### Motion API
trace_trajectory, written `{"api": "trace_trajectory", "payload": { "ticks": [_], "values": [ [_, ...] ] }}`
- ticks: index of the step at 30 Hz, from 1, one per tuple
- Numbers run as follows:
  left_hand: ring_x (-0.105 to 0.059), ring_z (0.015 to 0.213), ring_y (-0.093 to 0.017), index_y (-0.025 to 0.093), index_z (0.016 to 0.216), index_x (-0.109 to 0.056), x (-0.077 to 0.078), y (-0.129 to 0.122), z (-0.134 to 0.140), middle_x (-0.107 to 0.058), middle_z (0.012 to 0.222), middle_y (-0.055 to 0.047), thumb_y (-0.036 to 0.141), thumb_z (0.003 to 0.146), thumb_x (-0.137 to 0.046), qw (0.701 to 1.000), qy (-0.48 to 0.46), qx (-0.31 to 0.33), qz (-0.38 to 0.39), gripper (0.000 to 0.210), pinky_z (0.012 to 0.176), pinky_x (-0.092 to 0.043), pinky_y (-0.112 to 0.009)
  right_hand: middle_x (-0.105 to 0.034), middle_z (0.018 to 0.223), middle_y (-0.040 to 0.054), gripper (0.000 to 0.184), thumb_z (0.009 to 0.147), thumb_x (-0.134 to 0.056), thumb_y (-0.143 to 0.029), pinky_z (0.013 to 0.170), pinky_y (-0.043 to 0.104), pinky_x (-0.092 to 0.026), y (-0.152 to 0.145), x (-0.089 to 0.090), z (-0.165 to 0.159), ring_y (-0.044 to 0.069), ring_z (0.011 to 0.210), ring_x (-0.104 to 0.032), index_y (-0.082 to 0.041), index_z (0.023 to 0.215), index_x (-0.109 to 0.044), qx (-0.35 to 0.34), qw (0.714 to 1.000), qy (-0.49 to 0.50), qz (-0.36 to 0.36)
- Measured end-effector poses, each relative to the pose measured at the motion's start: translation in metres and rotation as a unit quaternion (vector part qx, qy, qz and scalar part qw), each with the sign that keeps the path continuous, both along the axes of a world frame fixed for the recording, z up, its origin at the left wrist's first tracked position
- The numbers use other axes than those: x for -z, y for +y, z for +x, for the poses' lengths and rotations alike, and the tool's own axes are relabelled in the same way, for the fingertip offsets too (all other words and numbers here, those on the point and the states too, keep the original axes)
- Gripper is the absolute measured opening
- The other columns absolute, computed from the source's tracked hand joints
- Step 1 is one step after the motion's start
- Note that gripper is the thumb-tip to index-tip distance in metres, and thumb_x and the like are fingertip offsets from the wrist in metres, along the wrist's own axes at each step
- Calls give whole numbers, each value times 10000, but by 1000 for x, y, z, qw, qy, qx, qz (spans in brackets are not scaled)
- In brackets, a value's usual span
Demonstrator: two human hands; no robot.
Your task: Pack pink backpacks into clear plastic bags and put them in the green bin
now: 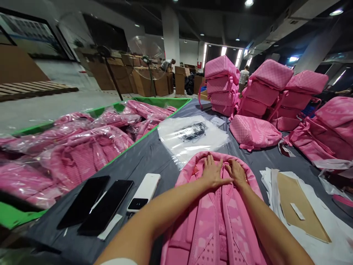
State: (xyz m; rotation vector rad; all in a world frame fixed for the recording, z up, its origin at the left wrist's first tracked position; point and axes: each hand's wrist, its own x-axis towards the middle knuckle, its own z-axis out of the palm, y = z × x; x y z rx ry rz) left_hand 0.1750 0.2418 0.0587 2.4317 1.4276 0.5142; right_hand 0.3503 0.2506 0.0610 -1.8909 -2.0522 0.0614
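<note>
A pink backpack (209,224) lies with its straps facing up on the dark-covered table in front of me. My left hand (213,173) rests on its top part, fingers stretched out and thumb pointing to the right. Close beside it, my right hand (236,172) touches the same area near the upper rim, its fingers apart and slightly bent. Neither hand grips anything that I can see. Beyond the backpack lies a stack of clear plastic bags (176,141) with a tangle of thin black strands (194,130) on it.
Left stands a green-edged bin (154,101) of plastic-wrapped pink backpacks (91,151). Two black phones (106,208) and a white power bank (145,189) lie nearby. Piled pink backpacks (266,88) stand at the back right. White paper and brown cardboard (299,200) lie right. Two people are far off.
</note>
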Motion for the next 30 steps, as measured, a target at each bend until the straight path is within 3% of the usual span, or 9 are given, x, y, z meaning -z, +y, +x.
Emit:
{"api": "trace_trajectory", "payload": {
  "ticks": [5,8,12,15,19,22,25,29,30],
  "values": [
    [32,1557,-501,245,1589,-362,21,-7,17,-92,1719,-193,761,821,-605,998,-56,0,38,957,1216,-88,-707,-714,1204,142,335,1027,-411,-288,906,342,-562,-10,-2,7,213,1067,-699,-143,1300,-541,-18,998,34,49],
    [-30,1557,-498,272,1562,-418,26,-10,15,-144,1715,-171,690,827,-651,994,-78,-23,72,877,1216,-117,-707,-675,1298,147,352,948,-509,-200,1013,422,-524,-6,-25,25,257,1199,-644,-183,1291,-584,-47,997,8,57],
    [-234,1530,-431,244,1527,-464,25,-17,14,-366,1639,-151,514,939,-589,987,-67,22,146,659,1232,-177,-663,-637,1369,174,717,714,-750,-102,997,450,-526,25,-56,50,326,1230,-628,-188,1398,-554,-67,995,-71,-31],
    [-400,1458,-367,214,1482,-514,28,-20,13,-495,1549,-157,428,1005,-500,981,-44,79,169,523,1234,-236,-610,-743,1160,110,722,544,-841,-48,872,331,-548,58,-57,52,289,1048,-709,-187,1234,-677,-86,983,-115,-113],
    [-422,1449,-365,204,1467,-535,32,-16,11,-514,1521,-187,491,982,-543,987,-36,61,145,563,1233,-239,-612,-777,965,53,545,438,-907,-78,745,271,-510,84,-43,48,273,918,-726,-200,944,-747,-82,968,-159,-179],
    [-400,1464,-362,238,1457,-550,30,-12,12,-503,1538,-162,487,974,-560,991,-40,69,112,543,1222,-271,-605,-774,907,45,506,454,-925,-117,695,263,-488,82,-45,46,255,852,-722,-202,919,-747,-74,961,-181,-195],
    [-373,1479,-371,243,1451,-557,27,-11,13,-476,1562,-158,497,965,-574,992,-46,70,95,549,1214,-289,-599,-768,940,111,506,495,-933,-137,723,307,-505,71,-59,33,296,867,-722,-174,966,-752,-85,960,-205,-174],
    [-377,1469,-363,242,1429,-568,25,-11,13,-479,1551,-157,503,946,-598,986,-54,78,135,550,1218,-288,-583,-746,1032,187,147,856,-720,-229,855,366,-501,66,-74,-19,312,1006,-698,-175,986,-760,-142,961,-216,-94],
    [-405,1447,-363,240,1420,-575,25,-11,13,-504,1526,-159,494,939,-606,986,-50,78,142,545,1216,-291,-579,-744,1055,177,151,922,-639,-236,887,363,-491,65,-73,-35,299,1048,-685,-190,994,-763,-161,961,-214,-74]
  ]
}}
